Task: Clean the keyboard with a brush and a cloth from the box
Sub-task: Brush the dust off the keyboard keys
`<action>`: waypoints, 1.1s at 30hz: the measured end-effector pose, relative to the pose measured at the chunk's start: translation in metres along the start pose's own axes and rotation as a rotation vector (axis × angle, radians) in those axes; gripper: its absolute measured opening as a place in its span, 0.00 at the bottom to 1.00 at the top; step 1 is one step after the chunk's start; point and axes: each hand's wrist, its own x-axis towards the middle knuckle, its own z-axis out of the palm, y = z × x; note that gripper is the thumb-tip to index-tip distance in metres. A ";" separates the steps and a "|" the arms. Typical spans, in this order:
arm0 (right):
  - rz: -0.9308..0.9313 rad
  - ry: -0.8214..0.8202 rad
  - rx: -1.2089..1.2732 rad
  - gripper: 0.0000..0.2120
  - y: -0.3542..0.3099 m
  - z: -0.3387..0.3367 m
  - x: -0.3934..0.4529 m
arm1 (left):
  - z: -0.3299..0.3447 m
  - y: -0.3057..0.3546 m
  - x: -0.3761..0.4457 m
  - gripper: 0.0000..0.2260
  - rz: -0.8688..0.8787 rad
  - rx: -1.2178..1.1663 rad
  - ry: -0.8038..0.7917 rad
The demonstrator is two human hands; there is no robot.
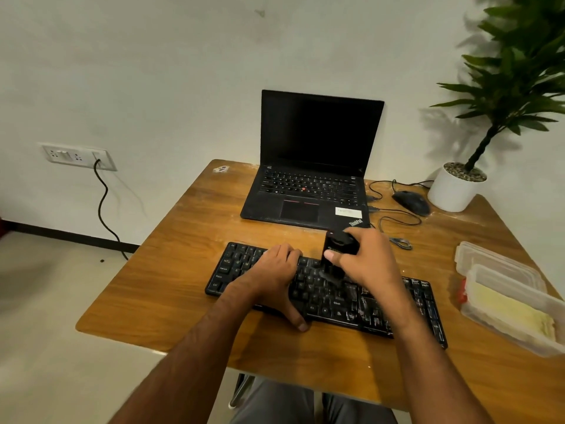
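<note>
Keyboard (336, 295) lies on counter (171, 270), long axis left-right, right end angled nearer. Brush (337, 255) is gripped by right hand (370, 261), held upright, bristles down on the middle keys. Left hand (275, 270) is laid flat on the left keys, thumb hooked over near edge. Open box (513, 304) sits right, cloth (513, 313) inside.

The table (189, 270) is glossy brown wood-grain, scuffed pale near its far edge. The keyboard (382, 304) is black plastic with shiny keys. The box (519, 338) at the right edge is clear plastic. The laptop (308, 179) looks matt black, its screen glossy. The plant pot (449, 194) is smooth white.
</note>
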 end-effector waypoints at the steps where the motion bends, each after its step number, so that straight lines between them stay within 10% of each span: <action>1: -0.022 -0.012 0.016 0.15 -0.004 0.004 0.001 | 0.000 0.000 0.000 0.60 0.002 0.001 0.000; 33: -0.047 -0.117 -0.080 0.18 0.010 -0.007 0.009 | 0.000 0.003 0.001 0.63 -0.033 0.010 -0.020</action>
